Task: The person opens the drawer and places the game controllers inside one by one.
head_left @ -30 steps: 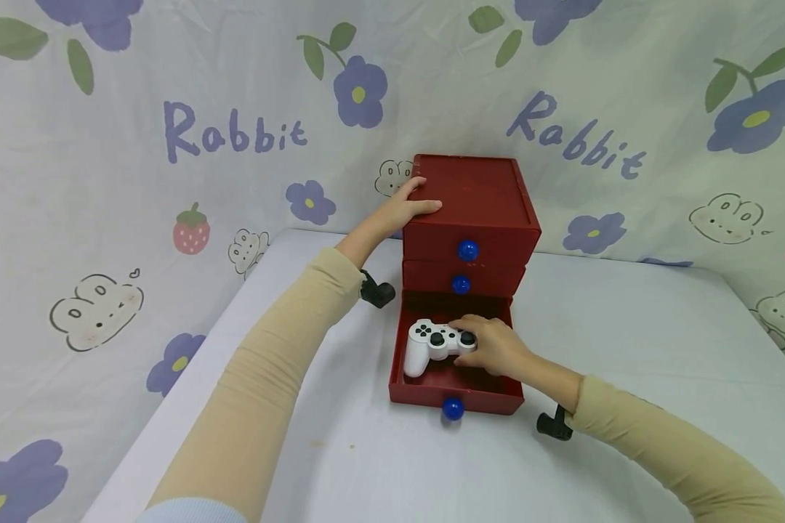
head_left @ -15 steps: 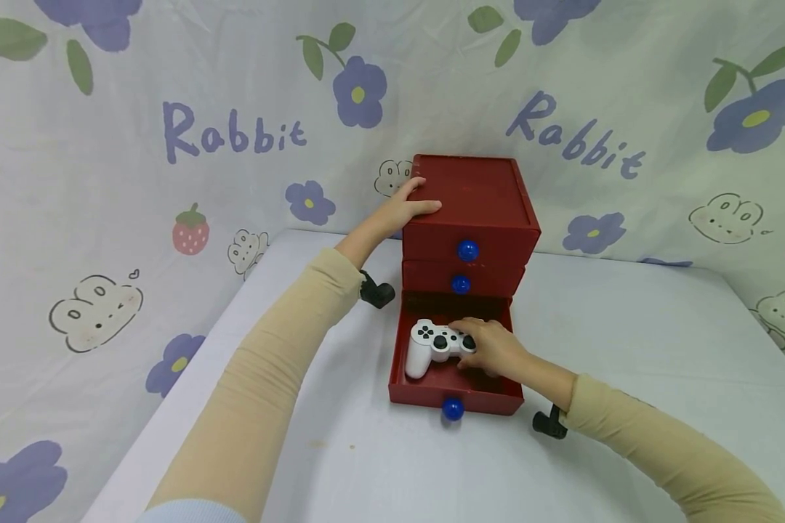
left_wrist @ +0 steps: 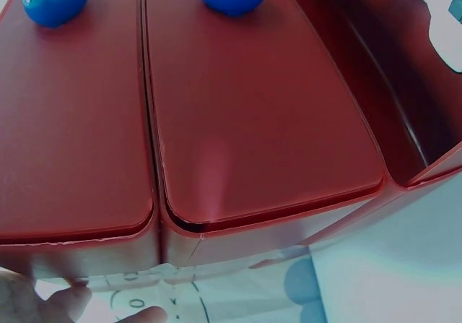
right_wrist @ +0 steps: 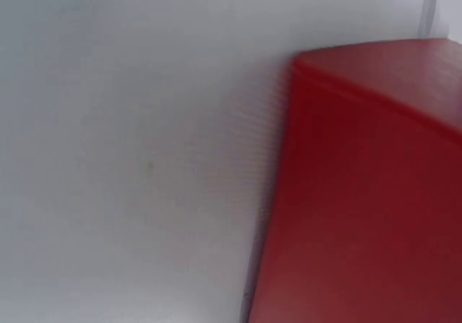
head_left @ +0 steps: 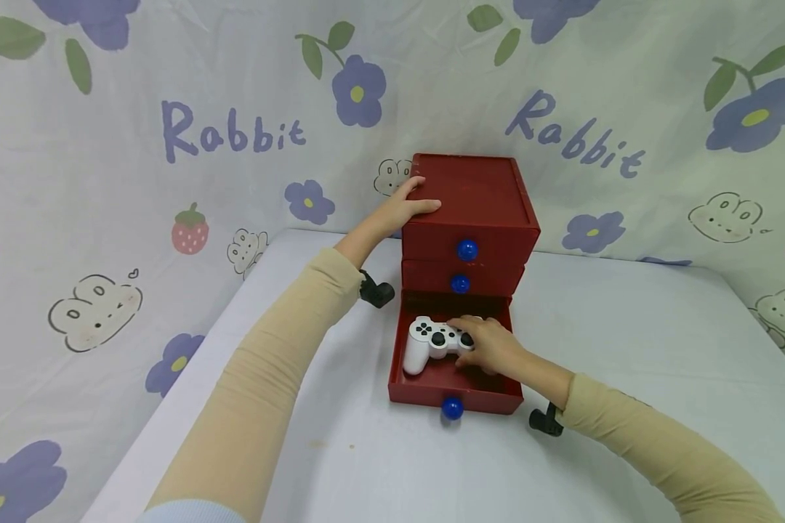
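Observation:
A red three-drawer cabinet (head_left: 477, 190) with round blue knobs stands on the white table. Its bottom drawer (head_left: 425, 396) is pulled out, and a white game controller (head_left: 419, 354) with black sticks lies inside. My right hand (head_left: 493, 349) grips the controller's right side, thumb at the front and fingers over the top; that handle is largely covered. At the cabinet's upper left edge rests my left hand (head_left: 395, 212), thumb and a finger stretched over the top. The left wrist view shows the two shut upper drawers and part of the left hand (left_wrist: 43, 305).
Small black wrist cameras (head_left: 377, 292) hang below both wrists. A patterned cloth (head_left: 235, 181) rises behind the cabinet. In the right wrist view, the red drawer's outer side (right_wrist: 368, 214) fills the right half beside the white tabletop (right_wrist: 144, 214).
My right forearm has shifted slightly to the left. The controller has moved a few pixels within the drawer, while the left hand stays in place on the cabinet.

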